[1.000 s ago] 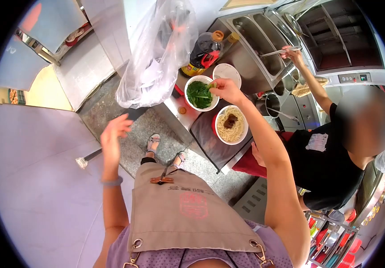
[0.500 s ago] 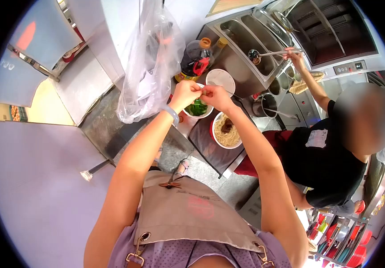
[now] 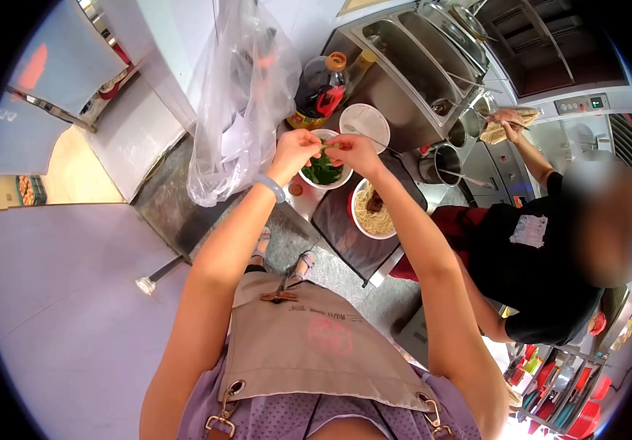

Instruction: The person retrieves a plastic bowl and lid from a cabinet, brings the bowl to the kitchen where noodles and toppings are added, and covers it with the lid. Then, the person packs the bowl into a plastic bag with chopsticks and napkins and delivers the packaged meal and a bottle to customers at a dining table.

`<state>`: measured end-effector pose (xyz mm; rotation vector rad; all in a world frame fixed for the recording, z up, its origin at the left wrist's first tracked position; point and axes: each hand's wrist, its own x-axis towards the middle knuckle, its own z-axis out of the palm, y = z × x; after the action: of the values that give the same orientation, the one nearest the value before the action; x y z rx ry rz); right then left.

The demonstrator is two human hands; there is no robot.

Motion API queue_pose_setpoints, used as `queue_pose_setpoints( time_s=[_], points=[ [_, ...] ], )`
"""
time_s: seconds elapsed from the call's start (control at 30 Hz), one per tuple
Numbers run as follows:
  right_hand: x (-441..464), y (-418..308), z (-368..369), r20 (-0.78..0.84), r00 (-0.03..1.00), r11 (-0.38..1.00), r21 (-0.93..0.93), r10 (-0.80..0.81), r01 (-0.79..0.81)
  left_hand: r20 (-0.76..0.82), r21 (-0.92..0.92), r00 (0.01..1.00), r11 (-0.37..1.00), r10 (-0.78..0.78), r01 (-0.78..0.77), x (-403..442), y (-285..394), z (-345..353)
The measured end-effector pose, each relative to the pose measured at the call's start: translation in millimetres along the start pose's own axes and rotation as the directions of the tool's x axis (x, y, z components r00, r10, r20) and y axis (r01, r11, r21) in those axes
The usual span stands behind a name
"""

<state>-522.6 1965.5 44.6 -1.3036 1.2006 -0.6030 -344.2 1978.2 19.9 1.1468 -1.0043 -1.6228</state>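
Above a white bowl (image 3: 346, 178) of dark green leafy vegetables (image 3: 322, 172), my left hand (image 3: 295, 154) and my right hand (image 3: 355, 154) come close together. The fingers of both are pinched on a small green vegetable piece (image 3: 325, 147) between them. A grey band circles my left wrist. Just below my right hand stands a bowl of noodles (image 3: 375, 218) with a brown topping, red on its outer side. Behind my right hand is a round white container or lid (image 3: 364, 121); I cannot tell which.
A clear plastic bag (image 3: 237, 125) hangs left of the bowls, beside a dark sauce bottle (image 3: 320, 92). Steel food wells (image 3: 404, 70) lie behind. At right, a person in black (image 3: 543, 242) holds a long-handled ladle (image 3: 470, 108). A metal pot (image 3: 441, 163) stands nearby.
My hands have parted slightly, with green showing between the fingertips. The co-worker's hand and ladle have moved down and to the right, away from the food wells' middle.
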Motion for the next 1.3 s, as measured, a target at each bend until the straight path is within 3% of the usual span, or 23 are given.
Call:
queue_pose_setpoints(
  time_s=[0.07,0.1,0.17,0.2,0.27,0.33,0.4,0.53,0.6,0.73,0.87,0.9,1.07,1.13,1.27,1.3],
  points=[
    [3.4,2.2,-2.3,-0.009,1.0,0.998,-0.068,0.001,-0.001,0.001,0.229,0.999,0.973,0.034,-0.034,-4.4,4.3,-1.9],
    [3.8,4.0,-2.8,-0.018,1.0,0.991,-0.135,-0.001,-0.001,0.0,0.227,1.0,0.973,0.026,-0.026,-8.6,5.2,-1.9],
    [6.4,10.7,-3.9,-0.024,1.0,0.986,-0.169,-0.007,0.002,-0.102,0.486,0.922,0.827,0.374,-0.282,-19.1,8.9,-1.9],
    [7.7,14.0,-3.9,-0.033,0.999,0.979,-0.204,-0.02,0.013,-0.103,0.487,0.923,0.828,0.37,-0.278,-25.6,11.3,-5.1],
    [3.5,6.2,3.6,-0.084,0.995,0.97,-0.244,-0.045,0.023,-0.035,0.209,0.956,0.937,0.293,-0.28,-45.2,15.4,-17.7],
    [2.7,6.8,9.0,-0.134,0.988,0.958,-0.286,-0.075,0.034,-0.016,0.24,0.962,0.935,0.274,-0.262,-68.5,17.9,-30.5],
    [6.3,18.1,13.2,-0.217,0.936,0.852,-0.506,-0.277,0.135,-0.146,0.179,0.965,0.965,0.218,-0.191,-92.5,17.6,-39.3],
    [3.3,34.1,29.4,-0.091,0.963,0.749,-0.649,-0.254,0.136,-0.28,0.063,0.957,0.996,0.076,-0.061,-141.8,26.0,-48.3],
    [6.5,45.9,33.7,0.019,0.987,0.704,-0.699,-0.158,0.126,-0.328,0.044,0.945,0.999,-0.007,0.022,-158.3,21.2,-55.0],
    [8.3,43.5,40.6,-0.02,0.997,0.642,-0.766,-0.078,0.035,-0.409,0.056,0.913,0.998,-0.009,0.035,-180.8,15.3,-66.4],
    [12.9,51.6,45.3,-0.074,0.995,0.599,-0.801,-0.067,-0.019,-0.447,0.062,0.895,0.997,-0.004,0.035,-187.7,15.3,-78.5],
    [14.5,53.8,45.6,-0.087,0.995,0.613,-0.789,-0.046,-0.04,-0.451,0.076,0.891,0.997,0.05,-0.018,-186.5,9.9,-81.6],
    [6.3,35.5,42.8,-0.113,0.994,0.651,-0.755,-0.008,-0.081,-0.483,0.069,0.875,0.998,0.034,0.0,-188.8,19.6,-85.9],
    [5.9,35.3,34.3,-0.109,0.992,0.776,-0.63,-0.067,-0.017,-0.482,0.065,0.875,0.998,0.04,-0.01,-189.7,20.3,-85.8],
    [3.5,25.7,15.4,-0.145,0.989,0.826,-0.56,-0.024,-0.062,-0.448,0.063,0.892,0.998,0.056,-0.031,-190.7,16.3,-84.6],
    [3.5,22.5,11.0,-0.132,0.988,0.836,-0.549,-0.085,-0.001,-0.43,0.048,0.902,0.998,0.045,-0.027,-191.4,14.5,-84.4]
  ],
)
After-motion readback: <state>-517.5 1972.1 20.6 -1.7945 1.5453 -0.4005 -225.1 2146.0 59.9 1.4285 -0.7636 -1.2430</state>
